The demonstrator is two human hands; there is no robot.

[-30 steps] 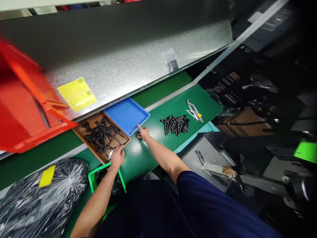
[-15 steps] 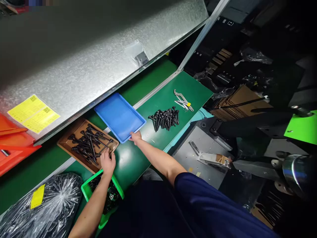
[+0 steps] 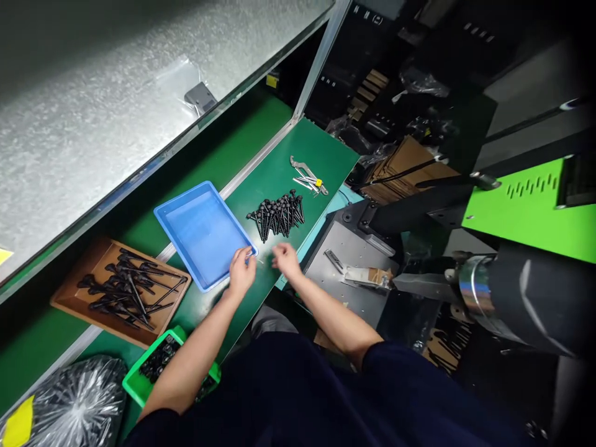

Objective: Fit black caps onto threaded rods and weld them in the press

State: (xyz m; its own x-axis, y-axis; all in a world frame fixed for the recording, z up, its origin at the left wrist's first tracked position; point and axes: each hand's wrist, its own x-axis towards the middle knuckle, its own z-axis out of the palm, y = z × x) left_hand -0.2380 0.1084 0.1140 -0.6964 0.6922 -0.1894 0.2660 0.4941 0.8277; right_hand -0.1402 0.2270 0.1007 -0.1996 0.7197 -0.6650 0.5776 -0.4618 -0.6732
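My left hand (image 3: 242, 270) is at the near right corner of the blue tray (image 3: 200, 233), its fingers closed over the rim. Nothing lies in the tray. Just right of that corner, my right hand (image 3: 285, 261) hangs free, fingers loosely bent and slightly apart, touching nothing. Beyond it, a pile of black screw-like parts (image 3: 277, 214) rests on the green table (image 3: 261, 186). To the left, a brown tray (image 3: 74, 298) holds several long black parts (image 3: 130, 285).
A green bin (image 3: 135, 382) of small dark parts sits below my left forearm, beside a plastic-wrapped bundle (image 3: 79, 403). Metal tools (image 3: 307, 177) lie at the table's far right. A metal shelf (image 3: 107, 124) overhangs the back; a machine with a grey plate (image 3: 326, 261) stands right.
My left hand has left the brown tray and taken the blue tray's rim. My right hand has let go of that tray and moved off to the right. The view has shifted right.
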